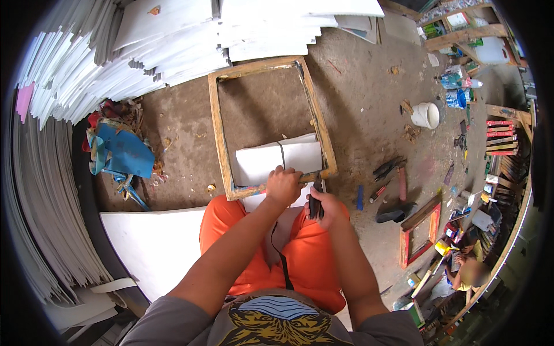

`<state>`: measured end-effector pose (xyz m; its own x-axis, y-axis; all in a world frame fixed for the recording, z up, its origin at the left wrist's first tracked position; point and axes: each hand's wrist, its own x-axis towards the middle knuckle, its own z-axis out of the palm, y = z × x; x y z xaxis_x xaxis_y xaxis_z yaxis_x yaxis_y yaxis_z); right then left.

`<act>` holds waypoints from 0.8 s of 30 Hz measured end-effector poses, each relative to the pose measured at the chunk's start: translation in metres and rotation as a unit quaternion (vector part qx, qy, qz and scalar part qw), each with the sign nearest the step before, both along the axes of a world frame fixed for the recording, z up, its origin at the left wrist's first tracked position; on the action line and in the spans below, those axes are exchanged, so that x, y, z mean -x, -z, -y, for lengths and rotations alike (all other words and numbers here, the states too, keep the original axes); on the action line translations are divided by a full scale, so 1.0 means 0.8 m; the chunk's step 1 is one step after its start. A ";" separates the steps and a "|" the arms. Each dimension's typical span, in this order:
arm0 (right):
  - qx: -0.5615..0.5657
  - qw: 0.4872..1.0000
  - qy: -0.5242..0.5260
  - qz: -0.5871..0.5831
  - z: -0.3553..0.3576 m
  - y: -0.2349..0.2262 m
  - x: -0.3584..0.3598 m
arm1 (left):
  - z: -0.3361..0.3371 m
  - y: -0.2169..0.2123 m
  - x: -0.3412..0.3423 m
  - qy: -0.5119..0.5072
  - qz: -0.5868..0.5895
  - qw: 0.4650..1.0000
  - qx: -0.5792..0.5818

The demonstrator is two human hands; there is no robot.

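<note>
A bare wooden frame (317,109) with worn edges lies in front of my knees. My left hand (283,185) is closed over its near bar, fingers curled around the wood. Just right of it, my right hand (328,206) grips dark pliers (315,202), whose jaws point at the bar close to the near right corner. A folded white sheet or pad (259,162) with a dark cord across it shows through the frame's opening. What lies between my left fingers and the bar is hidden.
White sheets (173,52) are stacked at the back and left. Crumpled blue material (124,151) lies left. At right are a white bucket (426,116), a hammer (402,183), more pliers (385,168), a red frame (405,248), cluttered shelves and a person (461,277).
</note>
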<state>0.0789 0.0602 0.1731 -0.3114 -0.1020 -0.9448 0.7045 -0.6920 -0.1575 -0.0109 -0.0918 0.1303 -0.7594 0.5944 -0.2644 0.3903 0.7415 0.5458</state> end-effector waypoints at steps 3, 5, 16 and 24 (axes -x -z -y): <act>0.028 0.998 0.015 -0.045 -0.009 -0.023 0.005 | -0.003 -0.015 0.008 0.008 0.016 0.998 0.058; -0.029 0.994 0.024 -0.105 -0.022 -0.020 -0.010 | -0.004 -0.022 0.017 0.007 0.046 0.996 0.079; -0.052 0.978 -0.060 -0.193 -0.039 0.023 -0.066 | 0.010 -0.030 0.015 -0.001 0.029 0.996 0.084; -0.101 0.967 -0.196 -0.129 0.017 0.024 -0.060 | 0.012 -0.025 0.005 -0.027 0.039 0.997 0.068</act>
